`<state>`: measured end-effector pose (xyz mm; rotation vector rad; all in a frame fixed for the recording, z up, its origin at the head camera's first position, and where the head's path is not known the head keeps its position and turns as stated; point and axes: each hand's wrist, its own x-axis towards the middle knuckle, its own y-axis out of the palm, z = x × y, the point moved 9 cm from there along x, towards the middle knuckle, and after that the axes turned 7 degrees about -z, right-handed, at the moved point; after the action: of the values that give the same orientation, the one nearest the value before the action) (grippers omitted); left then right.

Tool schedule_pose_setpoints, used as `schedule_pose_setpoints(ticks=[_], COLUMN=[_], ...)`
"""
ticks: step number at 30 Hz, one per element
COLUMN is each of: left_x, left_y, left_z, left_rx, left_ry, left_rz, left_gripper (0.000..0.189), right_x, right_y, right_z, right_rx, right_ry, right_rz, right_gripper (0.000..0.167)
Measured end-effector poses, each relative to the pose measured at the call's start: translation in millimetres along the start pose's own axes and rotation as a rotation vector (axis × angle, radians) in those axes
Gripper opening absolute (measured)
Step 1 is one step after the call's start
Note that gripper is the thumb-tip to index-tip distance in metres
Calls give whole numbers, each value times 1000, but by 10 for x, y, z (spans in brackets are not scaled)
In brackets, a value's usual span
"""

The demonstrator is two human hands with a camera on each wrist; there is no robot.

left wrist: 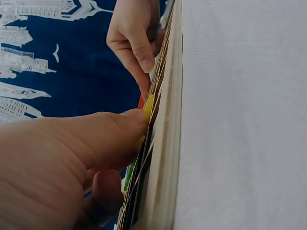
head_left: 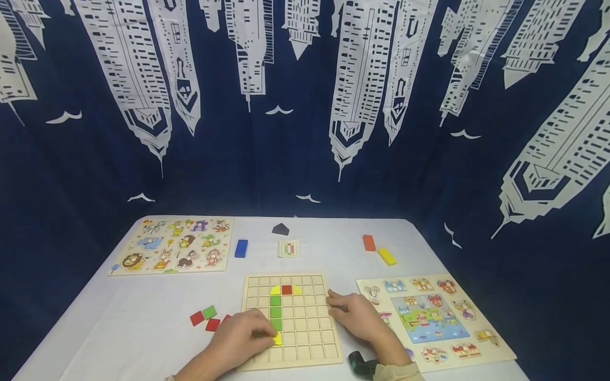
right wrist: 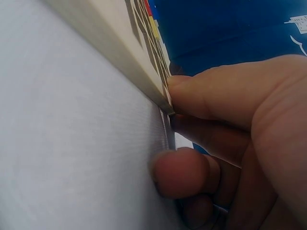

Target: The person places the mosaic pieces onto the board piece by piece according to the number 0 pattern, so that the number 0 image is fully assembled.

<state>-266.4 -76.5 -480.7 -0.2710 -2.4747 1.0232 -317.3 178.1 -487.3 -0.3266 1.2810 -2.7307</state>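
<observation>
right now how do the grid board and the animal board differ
The grid board is ruled into squares; the animal board shows colourful animals. The right hand touches the grid board; neither hand touches the animal board. The grid board lies centrally; the animal board lies farther left. Both are pale rectangles.

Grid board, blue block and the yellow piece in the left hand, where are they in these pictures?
Grid board (head_left: 302, 324), head view, on a bare cell near its middle.
Blue block (head_left: 241, 248), head view, middle of its top face.
Yellow piece (left wrist: 149, 106), left wrist view, on its uncovered part.
</observation>
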Motion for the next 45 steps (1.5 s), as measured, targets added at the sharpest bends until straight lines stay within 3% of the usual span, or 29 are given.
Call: schedule_pose_setpoints(ticks=[9, 17, 22, 31, 35, 41, 45], left_x=[6, 20, 11, -5, 15, 42, -59], left_y=[17, 14, -2, -26, -158, -788, -1109], left_z=[-82, -157, -182, -156, -65, 368, 724], left_rx=[26, 100, 134, 113, 130, 305, 361], left_ry=[127, 227, 236, 189, 89, -273, -445], left_rz=[26, 2, -11, -6, -40, -176, -175], left_gripper=[13, 13, 9, 8, 4, 14, 25], right_x=[-13, -21, -20, -11, -20, -7, 3], right_y=[-25, -17, -14, 6, 19, 1, -9], right_z=[56, 67, 62, 15, -5, 21, 38], right_rx=[22, 28, 20, 20, 17, 6, -10], right_ry=[-15, -29, -27, -16, -20, -38, -44], right_rz=[5, 16, 14, 16, 23, 20, 12], right_gripper=[32, 32, 33, 32, 32, 33, 32])
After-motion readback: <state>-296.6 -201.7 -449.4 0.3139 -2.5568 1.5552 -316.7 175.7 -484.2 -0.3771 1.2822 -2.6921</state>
